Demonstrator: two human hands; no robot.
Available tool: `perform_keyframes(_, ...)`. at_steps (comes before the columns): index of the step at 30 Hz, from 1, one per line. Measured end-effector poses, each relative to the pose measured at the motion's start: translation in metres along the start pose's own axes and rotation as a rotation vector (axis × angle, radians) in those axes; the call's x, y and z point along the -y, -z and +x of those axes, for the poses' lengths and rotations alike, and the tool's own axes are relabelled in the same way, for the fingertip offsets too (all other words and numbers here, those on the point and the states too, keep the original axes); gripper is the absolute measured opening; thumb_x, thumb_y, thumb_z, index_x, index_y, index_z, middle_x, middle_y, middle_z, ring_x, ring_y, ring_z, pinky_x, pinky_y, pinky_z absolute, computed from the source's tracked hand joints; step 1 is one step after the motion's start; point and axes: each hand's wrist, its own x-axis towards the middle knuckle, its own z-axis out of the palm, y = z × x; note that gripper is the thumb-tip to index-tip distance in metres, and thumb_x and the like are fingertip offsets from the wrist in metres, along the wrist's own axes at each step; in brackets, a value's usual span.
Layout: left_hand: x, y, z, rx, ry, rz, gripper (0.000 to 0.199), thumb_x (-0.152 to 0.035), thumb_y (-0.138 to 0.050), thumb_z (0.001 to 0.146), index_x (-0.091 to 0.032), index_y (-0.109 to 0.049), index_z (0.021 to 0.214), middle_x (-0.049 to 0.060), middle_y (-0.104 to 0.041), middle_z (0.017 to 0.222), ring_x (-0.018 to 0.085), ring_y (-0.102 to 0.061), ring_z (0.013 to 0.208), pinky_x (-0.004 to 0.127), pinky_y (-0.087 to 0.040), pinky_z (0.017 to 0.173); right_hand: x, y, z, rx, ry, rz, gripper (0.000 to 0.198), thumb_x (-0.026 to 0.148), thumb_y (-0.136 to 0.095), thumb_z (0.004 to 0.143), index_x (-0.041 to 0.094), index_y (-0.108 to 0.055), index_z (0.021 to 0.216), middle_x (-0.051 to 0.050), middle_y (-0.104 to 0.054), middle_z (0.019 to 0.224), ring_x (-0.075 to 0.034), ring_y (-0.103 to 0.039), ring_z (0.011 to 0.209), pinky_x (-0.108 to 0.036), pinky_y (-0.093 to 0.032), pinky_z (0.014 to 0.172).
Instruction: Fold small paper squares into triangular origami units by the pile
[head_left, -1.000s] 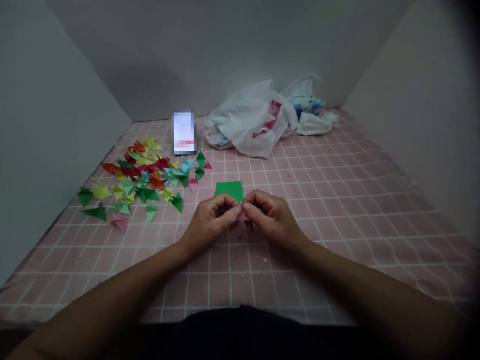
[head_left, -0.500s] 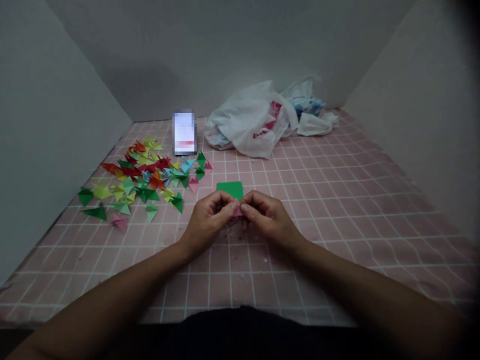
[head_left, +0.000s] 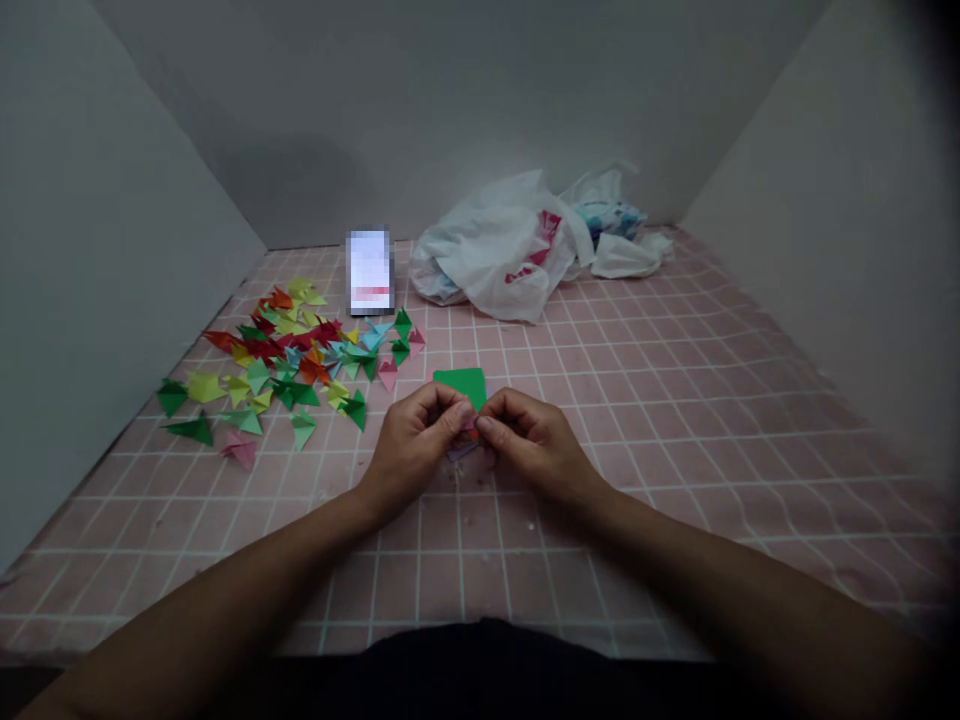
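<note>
Close together at the middle of the table are my left hand (head_left: 424, 425) and my right hand (head_left: 532, 430), both with fingers pinched. Between the fingertips is a small piece of pink paper (head_left: 471, 423), mostly hidden by the thumbs; its folded shape cannot be made out. Just beyond my fingers a green paper square (head_left: 460, 382) lies flat, its near part covered by my hands. Other coloured paper edges show beneath my fingers. To the left spreads a group of folded paper cranes (head_left: 289, 390) in green, yellow, red, orange, blue and pink.
Behind the cranes stands a phone (head_left: 370, 272) with a lit, blurred screen. White plastic bags (head_left: 495, 250) lie crumpled at the back, with a blue-patterned pack (head_left: 615, 220) beside them. A pink checked cloth (head_left: 675, 420) covers the table, and pale walls enclose it.
The pink paper shows less between my fingertips, and my right fingertips have shifted slightly. The view has tilted a little, so everything sits slightly lower.
</note>
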Motion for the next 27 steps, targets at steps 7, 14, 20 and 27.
perform_keyframes(7, 0.010, -0.001, 0.002, 0.069, 0.128, -0.221, 0.027, -0.042, -0.070, 0.086, -0.016, -0.063, 0.083, 0.000, -0.065, 0.070, 0.012, -0.061, 0.064, 0.024, -0.052, 0.064, -0.003, 0.003, 0.005, -0.020, 0.023, 0.111, 0.020, 0.033, -0.062, 0.090, 0.019, -0.056, 0.077, 0.002, -0.058, 0.069, -0.010, -0.054, 0.055, -0.025, -0.043, 0.053)
perform_keyframes(14, 0.010, -0.003, 0.002, 0.020, 0.071, -0.168, 0.024, -0.036, -0.076, 0.078, -0.016, -0.065, 0.084, 0.001, -0.067, 0.075, 0.013, -0.066, 0.068, 0.026, -0.056, 0.065, -0.008, 0.000, 0.007, -0.033, 0.043, 0.206, 0.017, 0.033, -0.067, 0.087, 0.019, -0.057, 0.083, 0.003, -0.059, 0.073, -0.010, -0.056, 0.058, -0.025, -0.047, 0.055)
perform_keyframes(20, 0.015, -0.001, 0.003, -0.064, -0.052, 0.016, 0.013, -0.029, -0.069, 0.083, -0.016, -0.065, 0.084, 0.000, -0.066, 0.077, 0.012, -0.064, 0.069, 0.023, -0.053, 0.066, -0.009, -0.002, 0.008, -0.003, 0.076, 0.287, 0.019, 0.031, -0.071, 0.085, 0.021, -0.059, 0.096, 0.003, -0.061, 0.075, -0.010, -0.059, 0.060, -0.025, -0.050, 0.057)
perform_keyframes(27, 0.017, 0.001, 0.003, -0.100, -0.245, 0.270, 0.008, -0.024, -0.063, 0.086, -0.017, -0.063, 0.083, 0.002, -0.066, 0.076, 0.013, -0.063, 0.067, 0.025, -0.051, 0.063, -0.015, -0.004, 0.010, -0.018, 0.095, 0.349, 0.025, 0.026, -0.078, 0.079, 0.022, -0.060, 0.096, 0.001, -0.063, 0.088, -0.010, -0.061, 0.069, -0.024, -0.051, 0.060)
